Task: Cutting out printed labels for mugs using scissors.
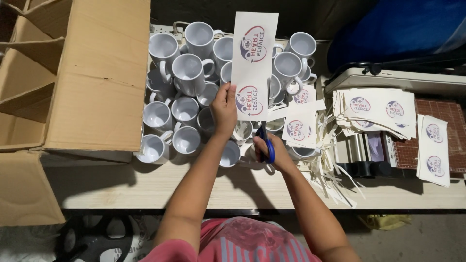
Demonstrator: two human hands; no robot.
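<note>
Closest to the lens is the person's pink patterned shirt (pixel 242 242), from which both bare forearms reach forward over the pale wooden tabletop (pixel 145 189).

The left hand (pixel 224 110) holds up a tall white paper strip printed with two round red-and-blue logos (pixel 254 58). Its thumb and fingers pinch the strip's lower left edge, beside the lower logo, so nearly all of the sheet stands above and to the right of the fingertips, upright over the mugs.

The right hand (pixel 272 151) is closed through the handles of a pair of blue-handled scissors (pixel 266 143). The blades point up towards the bottom edge of the strip, just right of the left hand; whether they are biting into the paper cannot be told.

Under and behind the strip stands a crowd of plain white ceramic mugs (pixel 187 73), packed close together, most upright. To their left lies a large open brown cardboard box (pixel 92 77). Right of the scissors, cut white printed sheets (pixel 301 126) rest on the mugs, and a tangle of thin white paper offcuts (pixel 335 170) spills over the table edge. Further right, a loose stack of printed sheets (pixel 378 109) lies on a red gridded cutting mat (pixel 456 126).
</note>
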